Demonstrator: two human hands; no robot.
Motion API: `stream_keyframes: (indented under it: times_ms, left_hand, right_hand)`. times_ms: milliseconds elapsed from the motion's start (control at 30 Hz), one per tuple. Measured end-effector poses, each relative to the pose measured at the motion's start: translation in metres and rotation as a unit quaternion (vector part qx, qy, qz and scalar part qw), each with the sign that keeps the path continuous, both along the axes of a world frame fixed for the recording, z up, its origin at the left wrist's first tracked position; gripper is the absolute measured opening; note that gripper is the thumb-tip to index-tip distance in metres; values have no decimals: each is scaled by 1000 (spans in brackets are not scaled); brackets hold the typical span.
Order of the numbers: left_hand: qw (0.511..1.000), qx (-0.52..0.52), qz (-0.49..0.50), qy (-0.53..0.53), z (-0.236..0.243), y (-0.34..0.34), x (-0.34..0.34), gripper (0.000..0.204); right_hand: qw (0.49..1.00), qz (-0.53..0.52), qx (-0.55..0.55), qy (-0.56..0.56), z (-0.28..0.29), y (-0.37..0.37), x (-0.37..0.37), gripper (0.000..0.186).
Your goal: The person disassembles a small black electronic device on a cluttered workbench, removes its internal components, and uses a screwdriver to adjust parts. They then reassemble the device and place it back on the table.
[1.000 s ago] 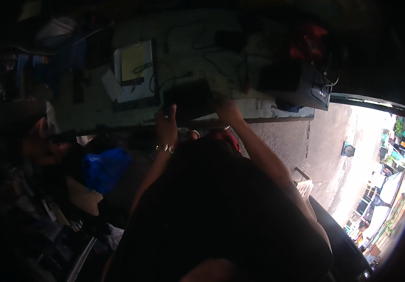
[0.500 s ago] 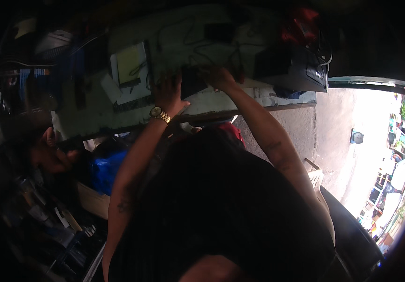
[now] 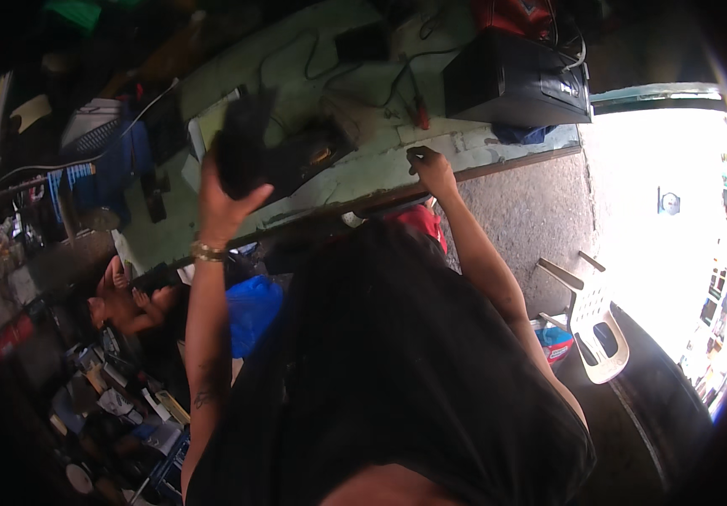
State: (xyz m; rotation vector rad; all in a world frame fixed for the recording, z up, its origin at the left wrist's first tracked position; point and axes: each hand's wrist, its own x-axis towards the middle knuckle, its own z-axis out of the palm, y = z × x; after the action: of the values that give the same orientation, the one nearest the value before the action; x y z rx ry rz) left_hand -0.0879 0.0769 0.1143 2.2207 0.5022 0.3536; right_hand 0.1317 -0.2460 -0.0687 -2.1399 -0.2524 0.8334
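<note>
Left hand raised above the bench, fingers closed round the lower end of a black device; device held upright, clear of the benchtop, its detail lost in shadow. Gold bracelet at that wrist.

Right hand at the bench's near edge, fingers curled onto the lip; whether it pinches anything there cannot be told.

On the bench: a dark flat unit just right of the held device, black cables trailing across the top, a black box at the right end with a red object behind it.

Below the bench: blue bag, red item. White plastic chair on the floor at right, near the bright doorway. Another person crouches at left among clutter.
</note>
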Motion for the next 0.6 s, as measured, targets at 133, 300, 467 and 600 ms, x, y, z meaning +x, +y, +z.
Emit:
stream_keyframes:
  times_ms: [133, 300, 467, 600]
  left_hand:
    - [979, -103, 167, -61, 15, 31, -42, 101]
    - [940, -119, 295, -124, -12, 58, -88, 99]
    - [930, -84, 356, -45, -57, 55, -134, 99]
    - [956, 43, 290, 7, -90, 49, -150, 94]
  right_hand:
    - [997, -12, 11, 71, -8, -20, -17, 38]
    - [999, 22, -19, 40, -3, -24, -28, 35]
    - [997, 42, -46, 50, 7, -15, -34, 35]
    - [996, 63, -51, 42, 3, -11, -46, 35]
